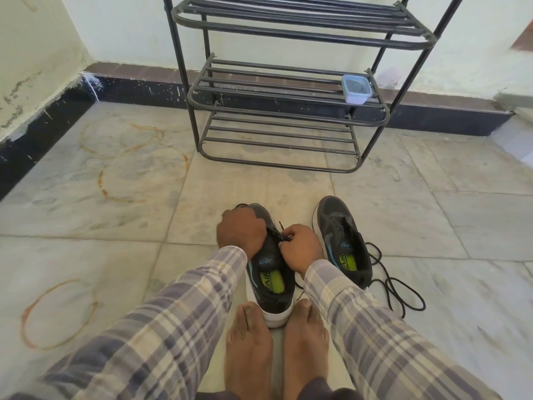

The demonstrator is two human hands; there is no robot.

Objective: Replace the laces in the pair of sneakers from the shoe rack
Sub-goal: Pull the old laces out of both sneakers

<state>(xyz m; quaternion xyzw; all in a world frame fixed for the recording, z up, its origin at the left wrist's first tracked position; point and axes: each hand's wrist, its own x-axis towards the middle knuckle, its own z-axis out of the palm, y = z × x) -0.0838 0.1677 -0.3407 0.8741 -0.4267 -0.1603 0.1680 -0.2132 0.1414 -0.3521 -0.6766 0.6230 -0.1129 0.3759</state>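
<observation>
Lace step on near sneaker (271, 272), set on floor (115, 255) between bare feet (248, 342): left hand (240, 230) clasped its forefoot, right hand (300, 245) pinched lace end (281, 226); threading or withdrawing unclear; next move probably needed the tip steered through one eyelet, shoe steadied.

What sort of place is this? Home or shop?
Probably a home entryway or room corner: a metal shoe rack against a plastered wall, a stained stone-tile floor, and bare feet on it beside two sneakers.
</observation>
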